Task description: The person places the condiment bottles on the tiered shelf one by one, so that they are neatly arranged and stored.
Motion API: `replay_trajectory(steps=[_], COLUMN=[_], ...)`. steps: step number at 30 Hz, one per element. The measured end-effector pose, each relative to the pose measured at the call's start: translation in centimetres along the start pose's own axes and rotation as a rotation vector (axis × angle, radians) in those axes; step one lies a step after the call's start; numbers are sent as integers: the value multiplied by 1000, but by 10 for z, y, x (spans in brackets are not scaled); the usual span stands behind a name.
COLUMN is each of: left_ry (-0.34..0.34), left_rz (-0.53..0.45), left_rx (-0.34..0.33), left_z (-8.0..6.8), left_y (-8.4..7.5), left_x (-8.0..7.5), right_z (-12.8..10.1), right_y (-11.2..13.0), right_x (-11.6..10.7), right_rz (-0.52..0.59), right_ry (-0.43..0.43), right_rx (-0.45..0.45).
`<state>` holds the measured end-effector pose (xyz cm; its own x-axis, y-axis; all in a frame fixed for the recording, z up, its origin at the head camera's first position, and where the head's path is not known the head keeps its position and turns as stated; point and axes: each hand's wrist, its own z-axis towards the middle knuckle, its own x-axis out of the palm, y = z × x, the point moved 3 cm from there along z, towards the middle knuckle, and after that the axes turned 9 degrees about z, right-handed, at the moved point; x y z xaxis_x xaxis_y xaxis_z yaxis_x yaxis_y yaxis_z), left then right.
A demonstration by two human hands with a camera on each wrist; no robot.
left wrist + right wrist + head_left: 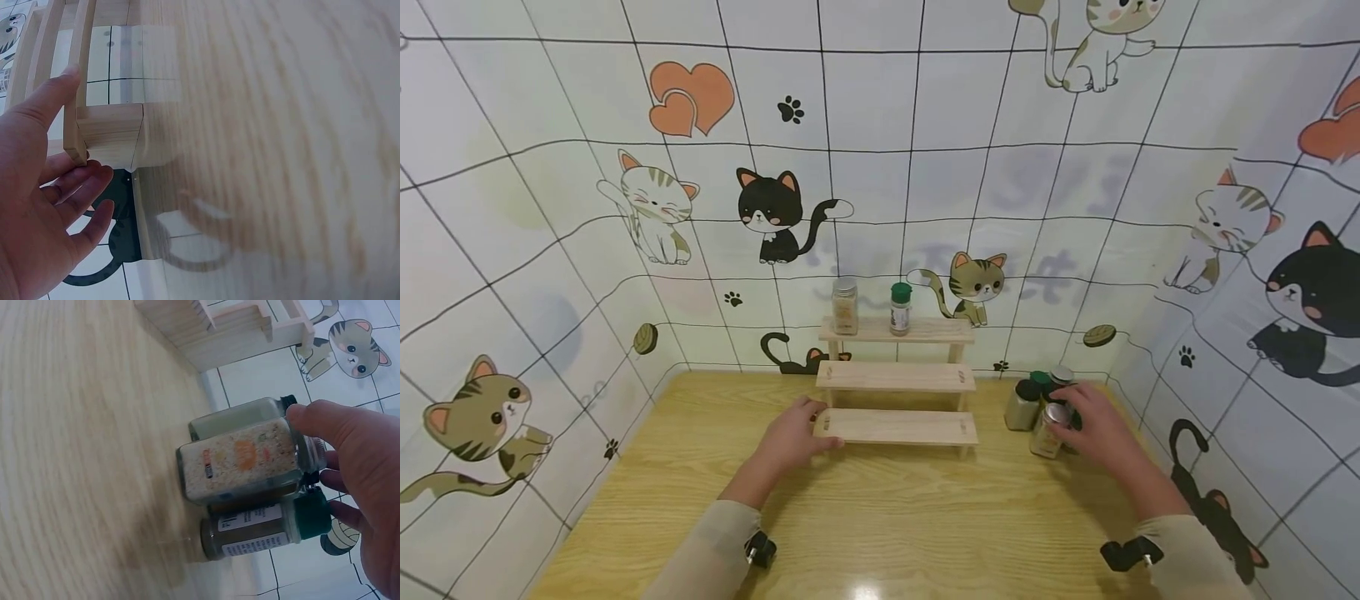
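Observation:
A three-step wooden rack (895, 383) stands at the back of the wooden table. On its top step stand a clear silver-lidded jar (845, 306) and a green-lidded jar (900, 308). My left hand (793, 437) rests with relaxed, nearly straight fingers against the left end of the rack's bottom step (103, 134); the left hand (44, 200) holds nothing. My right hand (1093, 425) grips the lid end of a silver-lidded spice jar (1048, 429) with pale grains (240, 459). The right hand (356, 487) has its thumb above and its fingers below the lid.
Beside the gripped jar stand a green-lidded brown spice jar (262, 528) and a dark-lidded jar (237, 419), clustered right of the rack (1026, 404). Cat-patterned walls close in the table (880, 517) on three sides. The rack's two lower steps carry nothing.

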<state>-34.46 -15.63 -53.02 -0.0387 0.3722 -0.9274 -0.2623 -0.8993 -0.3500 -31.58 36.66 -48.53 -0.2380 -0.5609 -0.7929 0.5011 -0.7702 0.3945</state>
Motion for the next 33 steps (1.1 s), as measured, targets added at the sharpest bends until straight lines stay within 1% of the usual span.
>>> replay_trajectory(steps=[2, 6, 12, 15, 21, 25, 29, 33], left_ry=[0, 13, 7, 1, 0, 7, 9, 3], left_rz=[1, -3, -21, -23, -18, -24, -30, -21], left_rx=[-1, -4, -8, -11, -22, -16, -18, -24], left_z=[1, 1, 0, 1, 1, 1, 2, 3], left_y=[1, 3, 2, 2, 3, 3, 3, 5], left_x=[1, 3, 2, 1, 1, 1, 2, 5], right_z=[-2, -4, -5, -5, -4, -4, -5, -3], right_y=[1, 0, -2, -1, 0, 0, 3, 7], right_x=[1, 3, 5, 4, 5, 5, 4, 1], right_rz=[-2, -8, -36, -24, -36, -39, -2, 42], right_ry=[-9, -3, 108, 130, 111, 111, 95, 41], right_rx=[-11, 14, 101, 114, 80, 92, 115, 118])
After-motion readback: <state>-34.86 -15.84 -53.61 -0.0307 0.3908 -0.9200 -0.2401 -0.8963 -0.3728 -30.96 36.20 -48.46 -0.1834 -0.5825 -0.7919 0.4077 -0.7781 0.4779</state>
